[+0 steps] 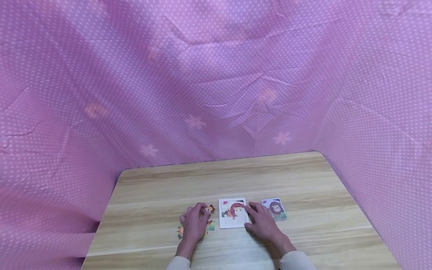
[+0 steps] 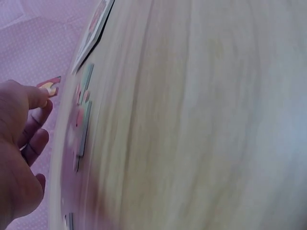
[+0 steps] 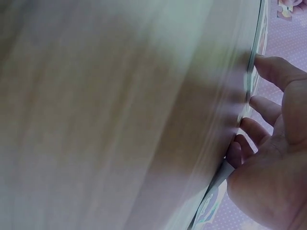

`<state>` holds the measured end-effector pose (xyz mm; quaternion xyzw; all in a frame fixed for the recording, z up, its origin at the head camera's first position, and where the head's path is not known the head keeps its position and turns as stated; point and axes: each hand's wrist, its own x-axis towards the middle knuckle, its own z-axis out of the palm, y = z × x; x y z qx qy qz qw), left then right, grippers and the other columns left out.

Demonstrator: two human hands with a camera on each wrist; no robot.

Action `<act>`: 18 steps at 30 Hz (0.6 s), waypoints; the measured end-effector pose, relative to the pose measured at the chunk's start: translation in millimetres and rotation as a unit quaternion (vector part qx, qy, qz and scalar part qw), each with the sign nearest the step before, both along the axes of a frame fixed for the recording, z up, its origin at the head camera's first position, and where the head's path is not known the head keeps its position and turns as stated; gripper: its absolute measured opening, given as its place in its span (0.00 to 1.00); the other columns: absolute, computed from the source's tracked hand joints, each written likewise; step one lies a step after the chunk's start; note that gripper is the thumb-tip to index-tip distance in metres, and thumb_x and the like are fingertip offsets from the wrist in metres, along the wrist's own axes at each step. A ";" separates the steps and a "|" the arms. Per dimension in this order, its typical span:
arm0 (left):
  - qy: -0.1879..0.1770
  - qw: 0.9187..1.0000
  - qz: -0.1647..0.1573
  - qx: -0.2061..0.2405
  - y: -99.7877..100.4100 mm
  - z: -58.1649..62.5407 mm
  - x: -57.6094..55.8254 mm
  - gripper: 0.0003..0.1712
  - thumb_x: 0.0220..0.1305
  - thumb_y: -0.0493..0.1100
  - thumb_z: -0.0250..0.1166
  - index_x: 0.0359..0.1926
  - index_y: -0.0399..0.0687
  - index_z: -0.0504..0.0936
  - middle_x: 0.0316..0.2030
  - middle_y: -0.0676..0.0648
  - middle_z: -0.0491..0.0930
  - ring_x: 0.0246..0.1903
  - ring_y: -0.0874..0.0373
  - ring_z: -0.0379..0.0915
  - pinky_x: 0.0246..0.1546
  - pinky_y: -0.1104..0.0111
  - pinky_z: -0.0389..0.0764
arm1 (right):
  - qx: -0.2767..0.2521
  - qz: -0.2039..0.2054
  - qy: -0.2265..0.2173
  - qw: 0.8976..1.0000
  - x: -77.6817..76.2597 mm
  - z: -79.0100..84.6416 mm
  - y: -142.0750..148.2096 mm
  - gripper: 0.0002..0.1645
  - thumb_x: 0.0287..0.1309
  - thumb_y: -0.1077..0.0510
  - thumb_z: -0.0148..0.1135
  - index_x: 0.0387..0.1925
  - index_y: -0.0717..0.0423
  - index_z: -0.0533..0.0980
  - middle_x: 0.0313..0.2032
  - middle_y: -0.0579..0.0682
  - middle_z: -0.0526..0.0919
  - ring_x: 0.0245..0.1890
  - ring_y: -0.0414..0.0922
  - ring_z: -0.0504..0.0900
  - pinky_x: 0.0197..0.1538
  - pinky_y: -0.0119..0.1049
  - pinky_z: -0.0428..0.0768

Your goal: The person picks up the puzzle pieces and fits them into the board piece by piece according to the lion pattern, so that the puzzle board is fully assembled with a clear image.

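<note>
My left hand [image 1: 194, 225] pinches a red-and-orange jigsaw puzzle piece [image 1: 211, 207] between thumb and fingers, left of the puzzle board. In the left wrist view the piece [image 2: 50, 87] is raised off the tabletop. The white-bordered puzzle board [image 1: 231, 224] has a partly assembled lion picture, with pieces in its upper and left parts. Along the board's right edge rests my right hand [image 1: 264, 223], thumb and fingers extended and touching it. Several loose puzzle pieces [image 1: 211, 225] lie below and around the left hand, some partly hidden by it.
A square lion picture card [image 1: 277, 210] lies right of the board, partly behind the right hand. The wood-grain table [image 1: 162, 191] has rounded far corners. Pink dotted cloth [image 1: 202, 82] hangs behind the table and along both sides.
</note>
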<state>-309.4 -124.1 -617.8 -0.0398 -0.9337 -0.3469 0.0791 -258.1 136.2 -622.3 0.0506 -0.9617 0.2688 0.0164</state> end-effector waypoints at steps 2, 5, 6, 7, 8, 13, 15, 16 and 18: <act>-0.005 1.000 -0.006 0.000 2.4 -0.7 0.6 0.12 0.56 0.48 0.69 0.42 0.64 0.80 0.28 0.65 0.80 0.37 0.63 0.69 0.52 0.54 0.57 | -0.002 0.000 -0.001 1.000 1.3 0.6 0.1 0.40 0.50 0.46 0.69 0.65 0.50 0.70 0.68 0.58 0.66 0.67 0.60 0.63 0.69 0.61 0.56; -0.010 1.000 -0.014 0.004 5.5 -1.8 1.5 0.12 0.56 0.48 0.69 0.42 0.63 0.80 0.28 0.65 0.79 0.37 0.64 0.69 0.53 0.55 0.59 | -0.002 0.001 -0.004 1.000 2.9 1.9 0.1 0.40 0.50 0.46 0.69 0.65 0.49 0.70 0.68 0.57 0.66 0.67 0.60 0.63 0.69 0.61 0.56; -0.013 1.000 -0.017 0.008 6.8 -2.0 1.8 0.12 0.56 0.48 0.70 0.42 0.63 0.80 0.29 0.66 0.80 0.37 0.64 0.69 0.53 0.55 0.60 | -0.002 0.002 -0.002 1.000 3.5 2.0 0.3 0.40 0.50 0.46 0.70 0.65 0.49 0.70 0.68 0.58 0.66 0.67 0.60 0.64 0.68 0.62 0.57; -0.016 1.000 -0.020 0.012 8.2 -2.0 2.3 0.12 0.56 0.49 0.70 0.42 0.63 0.80 0.29 0.66 0.80 0.37 0.64 0.69 0.52 0.56 0.61 | -0.001 0.002 -0.003 1.000 4.0 2.4 0.5 0.40 0.50 0.46 0.70 0.65 0.49 0.70 0.68 0.58 0.66 0.67 0.60 0.63 0.68 0.61 0.57; -0.017 0.999 -0.024 0.015 9.6 -1.9 2.9 0.12 0.56 0.49 0.70 0.42 0.63 0.80 0.29 0.66 0.80 0.37 0.64 0.68 0.52 0.57 0.61 | 0.000 0.002 -0.005 1.000 4.4 2.7 0.6 0.40 0.50 0.46 0.70 0.65 0.49 0.69 0.68 0.57 0.66 0.67 0.60 0.63 0.68 0.61 0.56; -0.013 0.999 -0.045 0.020 18.2 -1.0 7.4 0.11 0.56 0.50 0.70 0.41 0.64 0.80 0.29 0.66 0.79 0.36 0.64 0.69 0.51 0.59 0.59 | 0.000 -0.001 -0.009 1.000 7.5 2.8 1.1 0.40 0.51 0.46 0.69 0.65 0.49 0.69 0.68 0.57 0.65 0.67 0.59 0.63 0.68 0.61 0.56; -0.005 0.999 -0.050 0.018 20.4 -2.0 9.1 0.11 0.55 0.50 0.70 0.41 0.64 0.80 0.28 0.67 0.79 0.36 0.64 0.69 0.51 0.58 0.59 | 0.000 -0.002 -0.012 1.000 9.0 3.9 0.2 0.40 0.51 0.47 0.69 0.65 0.50 0.70 0.68 0.58 0.65 0.68 0.60 0.63 0.68 0.61 0.56; -0.002 0.998 -0.052 0.019 21.3 -2.5 9.8 0.11 0.55 0.51 0.70 0.41 0.65 0.80 0.28 0.67 0.79 0.36 0.64 0.69 0.51 0.59 0.59 | -0.001 -0.002 -0.013 1.000 9.6 4.3 -0.1 0.40 0.51 0.47 0.69 0.65 0.50 0.70 0.68 0.58 0.65 0.68 0.60 0.63 0.68 0.61 0.56; 0.003 0.998 -0.055 0.020 23.0 -3.1 11.2 0.11 0.55 0.51 0.70 0.41 0.64 0.81 0.28 0.67 0.79 0.36 0.64 0.69 0.51 0.58 0.59 | -0.004 -0.002 -0.017 1.000 11.2 5.8 -0.9 0.40 0.51 0.47 0.69 0.65 0.50 0.69 0.68 0.58 0.65 0.68 0.60 0.62 0.69 0.62 0.56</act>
